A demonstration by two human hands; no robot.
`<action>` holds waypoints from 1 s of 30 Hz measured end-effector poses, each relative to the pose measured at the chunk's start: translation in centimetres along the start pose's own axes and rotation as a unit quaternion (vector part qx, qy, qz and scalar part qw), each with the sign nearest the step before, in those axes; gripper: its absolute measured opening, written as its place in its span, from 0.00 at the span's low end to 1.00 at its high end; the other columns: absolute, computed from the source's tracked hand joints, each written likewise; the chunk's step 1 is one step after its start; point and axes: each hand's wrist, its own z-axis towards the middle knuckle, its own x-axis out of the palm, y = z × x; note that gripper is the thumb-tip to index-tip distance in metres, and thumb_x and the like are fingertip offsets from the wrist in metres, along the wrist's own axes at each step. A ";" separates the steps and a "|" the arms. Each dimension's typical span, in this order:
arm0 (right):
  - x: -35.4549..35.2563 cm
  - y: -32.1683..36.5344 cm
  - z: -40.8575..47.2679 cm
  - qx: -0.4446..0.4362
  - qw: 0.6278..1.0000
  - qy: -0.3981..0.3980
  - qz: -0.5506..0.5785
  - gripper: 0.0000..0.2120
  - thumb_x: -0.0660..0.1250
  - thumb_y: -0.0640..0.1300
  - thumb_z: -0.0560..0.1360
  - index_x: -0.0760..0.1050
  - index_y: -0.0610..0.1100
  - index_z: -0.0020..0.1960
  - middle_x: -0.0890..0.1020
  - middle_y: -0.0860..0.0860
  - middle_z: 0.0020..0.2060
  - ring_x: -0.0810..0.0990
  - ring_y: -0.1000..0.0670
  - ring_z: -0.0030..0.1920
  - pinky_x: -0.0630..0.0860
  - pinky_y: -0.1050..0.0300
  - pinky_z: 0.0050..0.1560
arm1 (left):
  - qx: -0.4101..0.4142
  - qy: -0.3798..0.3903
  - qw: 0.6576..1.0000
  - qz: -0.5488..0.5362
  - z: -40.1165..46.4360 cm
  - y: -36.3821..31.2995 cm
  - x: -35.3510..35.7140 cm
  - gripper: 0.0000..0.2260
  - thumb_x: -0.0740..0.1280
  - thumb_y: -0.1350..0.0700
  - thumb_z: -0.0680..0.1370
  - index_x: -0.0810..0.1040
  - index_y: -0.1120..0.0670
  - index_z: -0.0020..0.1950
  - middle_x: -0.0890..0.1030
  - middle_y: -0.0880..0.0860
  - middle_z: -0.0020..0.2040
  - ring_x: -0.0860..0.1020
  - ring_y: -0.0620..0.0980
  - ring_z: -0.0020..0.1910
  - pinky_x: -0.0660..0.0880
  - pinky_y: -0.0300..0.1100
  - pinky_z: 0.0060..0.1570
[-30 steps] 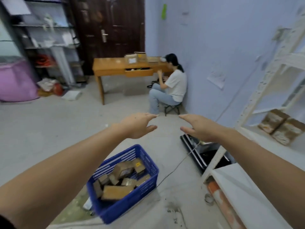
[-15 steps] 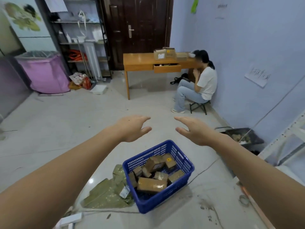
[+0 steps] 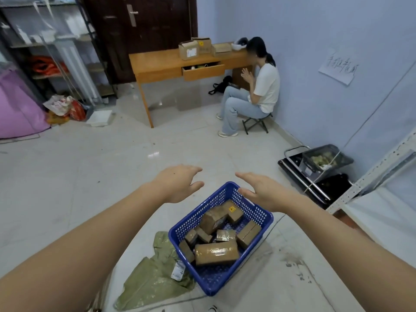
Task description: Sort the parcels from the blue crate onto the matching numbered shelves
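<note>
Left hand (image 3: 177,183) and right hand (image 3: 262,192), fingers spread and holding nothing, held above the blue crate (image 3: 225,278) of brown parcels (image 3: 216,253) on the floor (image 3: 67,176).

Blue crate (image 3: 203,224) of jumbled brown parcels (image 3: 216,253), floor-level
</note>
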 end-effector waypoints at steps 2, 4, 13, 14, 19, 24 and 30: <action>0.2 -0.6 2.4 0.019 1.000 -0.002 0.015 0.29 0.58 0.56 0.85 0.56 0.50 0.83 0.64 0.52 0.80 0.63 0.52 0.79 0.59 0.55 0.77 | 0.014 0.011 1.000 0.007 3.1 1.2 -0.4 0.27 0.57 0.40 0.85 0.62 0.48 0.82 0.68 0.50 0.79 0.68 0.53 0.77 0.66 0.51 0.74; 0.1 -1.2 4.5 0.044 0.999 -0.007 0.028 0.29 0.58 0.55 0.85 0.56 0.49 0.83 0.64 0.52 0.80 0.63 0.51 0.79 0.59 0.54 0.77 | 0.035 0.020 0.999 0.017 6.3 2.3 -1.1 0.26 0.57 0.40 0.85 0.62 0.48 0.82 0.68 0.50 0.80 0.67 0.53 0.77 0.66 0.51 0.74; 0.8 -3.8 9.0 0.168 0.983 -0.016 0.066 0.28 0.58 0.55 0.85 0.58 0.48 0.83 0.65 0.51 0.80 0.64 0.50 0.78 0.59 0.54 0.77 | 0.158 0.069 0.984 0.033 18.5 3.8 -0.1 0.26 0.57 0.40 0.85 0.62 0.48 0.81 0.68 0.49 0.79 0.67 0.53 0.77 0.67 0.51 0.72; 1.1 -3.9 9.3 0.186 0.980 -0.014 0.073 0.28 0.58 0.54 0.85 0.58 0.48 0.82 0.65 0.51 0.80 0.65 0.50 0.78 0.60 0.54 0.77 | 0.176 0.079 0.980 0.036 19.9 4.1 0.4 0.26 0.57 0.41 0.85 0.62 0.48 0.81 0.68 0.49 0.79 0.67 0.53 0.77 0.67 0.51 0.72; 4.5 -4.0 11.2 0.282 0.952 -0.029 0.119 0.26 0.59 0.53 0.85 0.61 0.48 0.81 0.68 0.51 0.78 0.68 0.49 0.76 0.64 0.53 0.76 | 0.267 0.121 0.954 0.061 26.8 5.5 2.8 0.26 0.57 0.41 0.85 0.63 0.50 0.81 0.69 0.52 0.79 0.68 0.54 0.76 0.67 0.51 0.73; 9.7 -2.7 14.0 0.356 0.920 -0.030 0.161 0.26 0.58 0.52 0.85 0.60 0.49 0.82 0.67 0.52 0.79 0.66 0.51 0.77 0.63 0.54 0.75 | 0.326 0.161 0.929 0.072 31.6 7.2 6.2 0.25 0.56 0.43 0.86 0.64 0.51 0.80 0.71 0.53 0.77 0.70 0.55 0.74 0.69 0.52 0.71; 19.9 -4.6 18.3 0.378 0.902 -0.011 0.209 0.24 0.59 0.52 0.84 0.65 0.49 0.78 0.73 0.52 0.74 0.73 0.50 0.71 0.71 0.51 0.71 | 0.355 0.205 0.908 0.087 37.5 8.9 17.2 0.23 0.57 0.43 0.85 0.67 0.52 0.78 0.76 0.54 0.72 0.75 0.55 0.68 0.74 0.52 0.65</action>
